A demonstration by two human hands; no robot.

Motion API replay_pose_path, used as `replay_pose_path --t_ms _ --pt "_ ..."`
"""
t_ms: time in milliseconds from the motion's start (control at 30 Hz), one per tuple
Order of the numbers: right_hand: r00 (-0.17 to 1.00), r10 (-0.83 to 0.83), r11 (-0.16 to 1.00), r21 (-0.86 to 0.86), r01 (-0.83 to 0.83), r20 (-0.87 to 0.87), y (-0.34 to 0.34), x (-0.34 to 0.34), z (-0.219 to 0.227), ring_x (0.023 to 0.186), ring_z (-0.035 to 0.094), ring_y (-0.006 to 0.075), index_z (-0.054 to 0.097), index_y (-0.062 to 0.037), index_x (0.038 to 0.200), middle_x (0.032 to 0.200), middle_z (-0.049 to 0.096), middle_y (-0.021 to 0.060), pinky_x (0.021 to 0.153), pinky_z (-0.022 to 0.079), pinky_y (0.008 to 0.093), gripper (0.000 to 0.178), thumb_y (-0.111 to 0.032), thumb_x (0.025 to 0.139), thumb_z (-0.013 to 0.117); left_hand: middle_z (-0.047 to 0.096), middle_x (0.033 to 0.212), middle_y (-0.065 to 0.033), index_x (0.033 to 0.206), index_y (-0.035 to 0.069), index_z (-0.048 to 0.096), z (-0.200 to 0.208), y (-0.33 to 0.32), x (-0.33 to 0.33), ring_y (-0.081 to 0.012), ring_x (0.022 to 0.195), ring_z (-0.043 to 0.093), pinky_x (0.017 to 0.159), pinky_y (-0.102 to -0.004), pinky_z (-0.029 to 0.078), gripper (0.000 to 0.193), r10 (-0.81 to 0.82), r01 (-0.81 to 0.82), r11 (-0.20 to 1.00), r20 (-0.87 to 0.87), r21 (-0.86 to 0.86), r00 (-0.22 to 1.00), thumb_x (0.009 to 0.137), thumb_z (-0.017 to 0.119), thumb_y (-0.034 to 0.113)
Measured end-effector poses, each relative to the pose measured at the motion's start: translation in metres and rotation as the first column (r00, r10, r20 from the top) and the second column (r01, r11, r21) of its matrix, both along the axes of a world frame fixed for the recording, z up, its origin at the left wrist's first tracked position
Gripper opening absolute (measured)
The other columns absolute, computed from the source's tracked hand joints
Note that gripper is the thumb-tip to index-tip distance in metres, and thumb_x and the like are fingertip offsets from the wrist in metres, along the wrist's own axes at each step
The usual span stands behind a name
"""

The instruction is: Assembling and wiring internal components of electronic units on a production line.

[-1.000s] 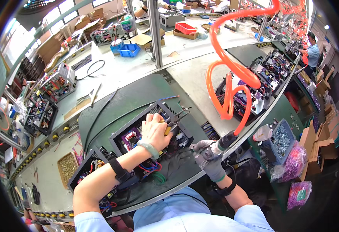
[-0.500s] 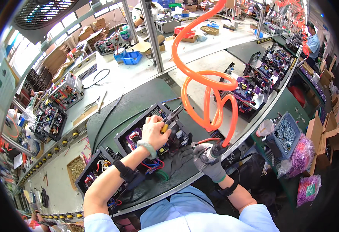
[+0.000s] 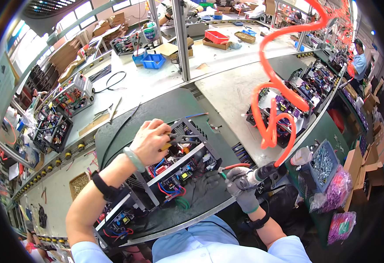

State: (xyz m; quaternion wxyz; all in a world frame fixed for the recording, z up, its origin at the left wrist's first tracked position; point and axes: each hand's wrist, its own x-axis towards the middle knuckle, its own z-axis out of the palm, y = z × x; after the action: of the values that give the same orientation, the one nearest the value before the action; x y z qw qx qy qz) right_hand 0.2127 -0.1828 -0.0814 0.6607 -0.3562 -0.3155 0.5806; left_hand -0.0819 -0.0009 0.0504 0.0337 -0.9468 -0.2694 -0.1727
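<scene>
My left hand [image 3: 150, 142] is bare, with a bracelet and a black wrist band. It is closed around yellow-handled pliers [image 3: 166, 147] over the far left part of an open black metal chassis [image 3: 207, 149]. Circuit boards and red, blue and green wires fill that chassis, which stands on the dark green mat [image 3: 157, 114]. On the right, my gray-gloved right hand [image 3: 241, 186] grips an air screwdriver [image 3: 258, 173] beside the chassis. An orange coiled hose [image 3: 284, 153] runs to the tool. A second open chassis [image 3: 121, 219] lies partly behind my left forearm.
More open chassis [image 3: 279, 109] line the bench at right. A blue-gray bin of screws [image 3: 325, 158] and pink bags [image 3: 336, 186] lie at far right. A metal post [image 3: 182, 44] rises beyond the mat. Another person [image 3: 359, 63] stands at far right.
My left hand has moved left with the pliers. The near chassis now sits at a different angle, with a pale metal edge across it. The orange hose has swung right; the right hand shifted slightly.
</scene>
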Motion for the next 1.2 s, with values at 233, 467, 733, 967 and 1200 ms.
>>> replay_pose_path --t_ms 233,467,733,967,1200 --pt "0.944 -0.101 0.994 0.070 0.083 0.313 0.002 0.001 0.007 0.090 0.062 0.0072 0.061 -0.0028 0.113 0.102 0.066 0.0037 0.082 0.053 0.0247 0.034 0.013 0.084 0.068 0.067 0.113 -0.0050 0.084 0.005 0.073 -0.029 0.017 0.004 -0.0273 0.115 0.057 0.099 -0.0432 0.044 0.023 -0.081 0.081 0.991 0.009 -0.108 0.997 0.074 0.079 0.024" --pt "0.973 -0.018 0.999 -0.041 0.028 0.231 0.011 0.013 0.041 0.089 0.061 0.0116 0.058 -0.0043 0.114 0.099 0.063 0.0059 0.080 0.053 0.0272 0.033 0.003 0.085 0.072 0.066 0.100 -0.0014 0.076 0.009 0.070 -0.045 0.043 0.013 -0.0215 0.104 0.057 0.097 -0.0418 0.037 0.016 -0.172 0.210 0.938 0.156 -0.274 0.973 0.074 0.076 0.023" --pt "0.934 -0.221 0.880 0.471 0.067 0.281 0.079 0.035 0.148 0.075 0.064 0.0211 0.053 -0.0047 0.135 0.090 0.055 0.0066 0.059 0.060 0.0399 0.058 -0.016 0.084 0.080 0.067 0.093 -0.0057 0.071 0.004 0.065 -0.054 0.053 0.030 -0.0252 0.092 0.060 0.096 -0.0457 0.045 0.019 -0.258 0.338 0.899 0.287 -0.279 0.923 0.061 0.077 0.014" --pt "0.876 -0.445 0.744 0.622 0.247 0.185 0.131 0.012 0.170 0.063 0.047 0.0101 0.048 -0.0010 0.123 0.087 0.044 0.0015 0.064 0.054 0.0315 0.050 -0.013 0.082 0.074 0.057 0.082 -0.0059 0.064 0.004 0.064 -0.054 0.046 0.031 -0.0222 0.093 0.058 0.117 -0.0578 0.034 0.008 -0.198 0.256 0.932 0.231 -0.256 0.952 0.061 0.067 0.011" --pt "0.926 -0.323 0.773 0.620 0.138 0.197 0.154 -0.002 0.176 0.065 0.052 0.0098 0.047 -0.0053 0.109 0.085 0.046 0.0000 0.059 0.044 0.0258 0.049 0.008 0.067 0.068 0.057 0.085 -0.0046 0.062 0.005 0.066 -0.056 0.044 0.021 -0.0235 0.100 0.056 0.111 -0.0565 0.038 0.016 -0.067 0.223 0.899 0.385 -0.377 0.920 0.059 0.062 0.019"
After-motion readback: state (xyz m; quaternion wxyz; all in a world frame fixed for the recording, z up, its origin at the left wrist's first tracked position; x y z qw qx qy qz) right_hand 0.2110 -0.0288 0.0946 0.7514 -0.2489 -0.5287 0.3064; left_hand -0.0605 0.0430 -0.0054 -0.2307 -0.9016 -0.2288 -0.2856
